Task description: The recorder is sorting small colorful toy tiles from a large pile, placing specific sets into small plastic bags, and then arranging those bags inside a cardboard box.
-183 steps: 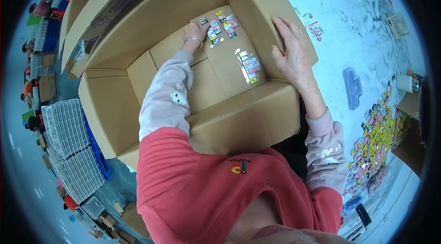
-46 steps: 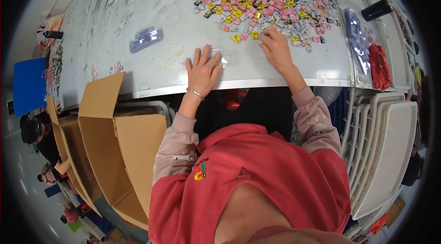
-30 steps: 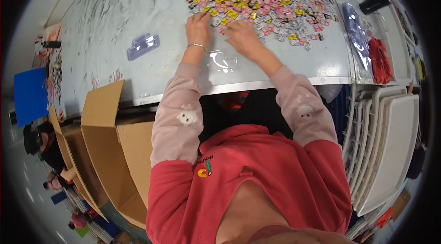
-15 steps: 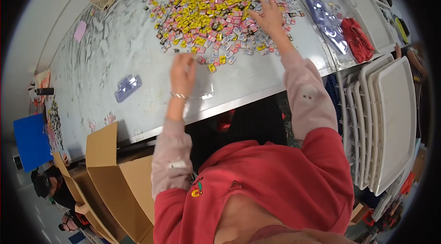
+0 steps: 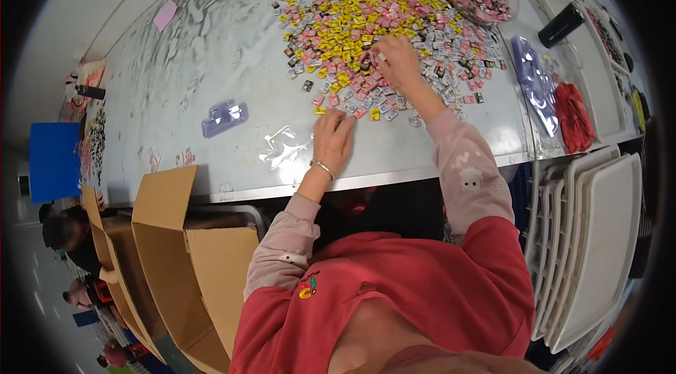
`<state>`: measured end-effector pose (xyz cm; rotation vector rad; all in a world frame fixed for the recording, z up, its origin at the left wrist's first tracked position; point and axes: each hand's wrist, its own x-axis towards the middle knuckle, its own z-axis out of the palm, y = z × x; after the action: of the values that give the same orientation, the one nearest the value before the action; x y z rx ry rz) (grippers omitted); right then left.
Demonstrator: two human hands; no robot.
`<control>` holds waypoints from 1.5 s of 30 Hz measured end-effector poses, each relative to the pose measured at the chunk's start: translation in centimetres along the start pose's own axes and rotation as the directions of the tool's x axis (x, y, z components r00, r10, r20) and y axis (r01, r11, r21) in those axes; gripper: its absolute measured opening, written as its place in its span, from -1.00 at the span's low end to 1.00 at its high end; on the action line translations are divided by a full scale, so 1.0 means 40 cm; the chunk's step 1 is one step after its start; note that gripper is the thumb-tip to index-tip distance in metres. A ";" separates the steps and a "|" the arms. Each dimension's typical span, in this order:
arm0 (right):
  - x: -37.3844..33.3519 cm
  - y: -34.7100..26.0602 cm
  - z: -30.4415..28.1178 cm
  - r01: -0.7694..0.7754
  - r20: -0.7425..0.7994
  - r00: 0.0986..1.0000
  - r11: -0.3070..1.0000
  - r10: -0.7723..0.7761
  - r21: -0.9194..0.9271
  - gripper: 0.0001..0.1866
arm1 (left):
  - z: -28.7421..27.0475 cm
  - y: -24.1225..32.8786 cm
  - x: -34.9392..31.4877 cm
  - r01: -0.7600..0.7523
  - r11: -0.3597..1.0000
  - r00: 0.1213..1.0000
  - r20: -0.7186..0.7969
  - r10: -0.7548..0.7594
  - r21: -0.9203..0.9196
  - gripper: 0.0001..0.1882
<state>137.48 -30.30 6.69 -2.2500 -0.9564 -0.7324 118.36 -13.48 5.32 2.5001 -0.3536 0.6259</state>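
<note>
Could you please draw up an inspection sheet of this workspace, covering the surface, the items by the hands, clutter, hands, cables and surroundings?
Surface: pale, marbled table with dark streaks.
Items by the hands: wide pile of small yellow, pink, black and whitish pieces; clear bowl of similar pieces behind it, to the right.
Clutter: bluish moulded plastic at left; red cloth-like bundle and black cylinder at right.
Hands: left hand at the pile's near edge; right hand over the pile; grip unclear on both.
Cables: none identifiable; a thin pale loop lies near the cylinder.
Surroundings: open cardboard box at left, stacked white trays at right.
</note>
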 end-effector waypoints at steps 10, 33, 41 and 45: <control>0.058 -0.015 0.007 -0.115 0.105 0.988 0.992 0.109 0.052 -0.48 | -0.015 0.031 0.014 0.119 0.974 0.979 0.138 -0.146 0.190 -0.30; -0.187 -0.238 -0.056 0.089 0.407 0.909 0.996 -0.087 0.013 -0.48 | -0.116 -0.008 -0.131 0.212 0.955 0.973 0.044 -0.226 0.209 -0.45; -0.086 -0.146 -0.049 0.032 0.341 0.940 0.990 0.016 -0.134 -0.57 | -0.114 -0.039 -0.131 0.316 0.871 0.938 0.017 -0.347 0.376 -0.42; -0.006 -0.082 -0.040 -0.116 0.265 0.960 0.989 0.087 0.097 -0.64 | -0.066 0.086 -0.064 0.158 0.962 0.945 0.249 -0.214 0.225 -0.26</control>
<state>134.44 -29.61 8.58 -2.3133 -0.9674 -0.3343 113.96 -14.54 7.51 2.7805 -0.1528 0.2515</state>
